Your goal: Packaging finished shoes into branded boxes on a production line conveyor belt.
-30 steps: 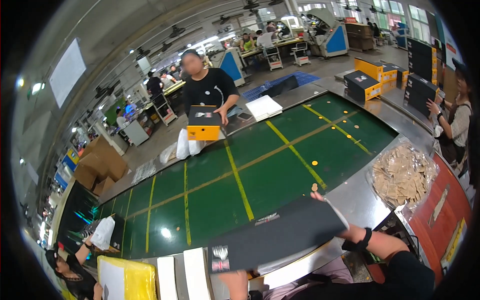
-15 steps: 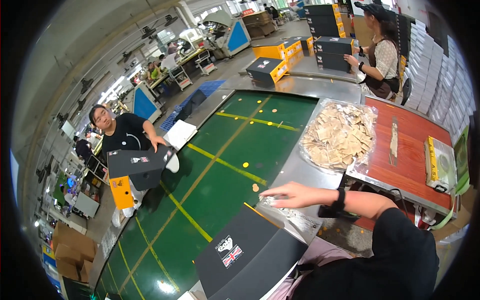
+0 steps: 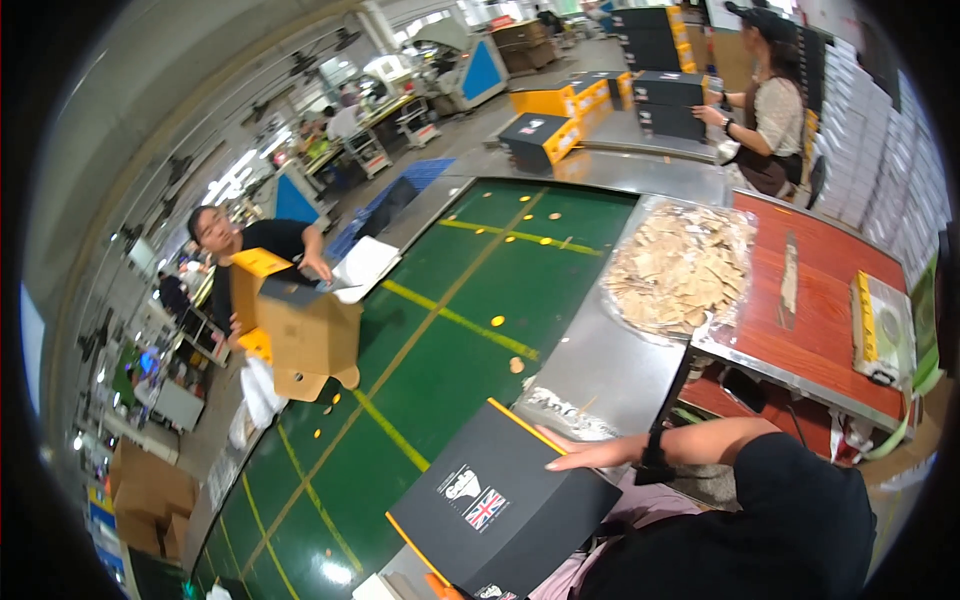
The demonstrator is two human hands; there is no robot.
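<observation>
Item: black flat box [image 3: 500,505] with an orange edge trim and a small flag emblem on its lid, located at the lower centre of the head view, resting on or just above the near edge of the steel counter [image 3: 600,370] beside the green conveyor belt [image 3: 440,310]. Orientation: long axis runs from about 8 o'clock to 2 o'clock; the orange-trimmed long edge faces 10 o'clock toward the belt, and the lid faces up, tilted slightly toward the camera. Right hand [image 3: 590,457]: fingers extended flat along the box's 2 o'clock corner, pressing or steadying rather than wrapped round it. Left hand: not visible; an orange sliver at the box's bottom edge may be a fingertip, though the view there is too poor to say. Risk: with only a flat palm at one corner, the box could pivot and slide off the counter edge toward the person's lap, or skid onto the moving belt; the lid could also shift if pushed off-centre. Surroundings: clear bag of tan card pieces [image 3: 680,265] at 1 o'clock, well apart; red counter [image 3: 830,300] at 2 o'clock bearing a yellow-edged device [image 3: 880,325]; a person at 10 o'clock holding a brown carton [image 3: 310,335]; another person at 1 o'clock by stacked black boxes [image 3: 670,100].
</observation>
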